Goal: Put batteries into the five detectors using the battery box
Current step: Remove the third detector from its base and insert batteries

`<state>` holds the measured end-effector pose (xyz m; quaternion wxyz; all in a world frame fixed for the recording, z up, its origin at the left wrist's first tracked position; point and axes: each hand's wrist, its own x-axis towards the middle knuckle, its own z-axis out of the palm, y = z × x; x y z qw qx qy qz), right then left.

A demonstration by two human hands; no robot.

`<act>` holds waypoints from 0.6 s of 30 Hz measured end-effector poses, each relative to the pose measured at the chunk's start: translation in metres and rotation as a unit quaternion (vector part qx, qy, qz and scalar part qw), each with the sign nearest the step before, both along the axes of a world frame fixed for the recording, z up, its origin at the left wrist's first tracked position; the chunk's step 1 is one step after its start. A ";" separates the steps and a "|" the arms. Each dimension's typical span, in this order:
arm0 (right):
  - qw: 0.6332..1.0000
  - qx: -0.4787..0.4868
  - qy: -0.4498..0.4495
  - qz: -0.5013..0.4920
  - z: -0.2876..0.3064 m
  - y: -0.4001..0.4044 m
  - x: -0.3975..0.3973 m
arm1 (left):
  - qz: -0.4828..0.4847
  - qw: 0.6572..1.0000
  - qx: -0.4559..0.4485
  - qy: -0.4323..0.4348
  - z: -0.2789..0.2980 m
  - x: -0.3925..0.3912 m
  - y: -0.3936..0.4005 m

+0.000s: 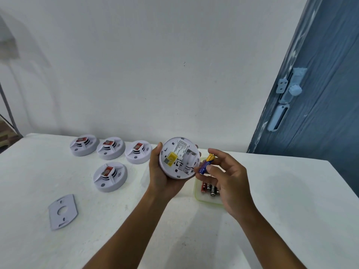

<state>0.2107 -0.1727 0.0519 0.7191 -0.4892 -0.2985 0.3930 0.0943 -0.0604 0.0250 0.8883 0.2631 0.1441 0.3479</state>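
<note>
Looks like a plain room in a home or small workspace — bare white-painted wall (155, 65), a blue wood-grain door (320, 94) with pale blue latch fittings (289, 88) at right, and a white cloth-covered table (281, 191) pushed against the wall. Cannot tell more exactly.
</note>
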 end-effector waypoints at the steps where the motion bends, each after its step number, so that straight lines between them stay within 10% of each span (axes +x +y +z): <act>1: 1.000 0.009 0.007 0.000 0.000 0.000 -0.001 | 0.004 1.000 -0.008 0.005 0.001 0.000 0.000; 7: 0.979 0.020 -0.176 -0.097 0.002 0.005 -0.006 | -0.007 1.000 0.008 -0.009 -0.001 0.001 -0.003; 18: 0.808 0.112 -0.542 -0.201 -0.020 0.013 -0.013 | -0.017 1.000 -0.005 0.021 0.000 0.005 -0.003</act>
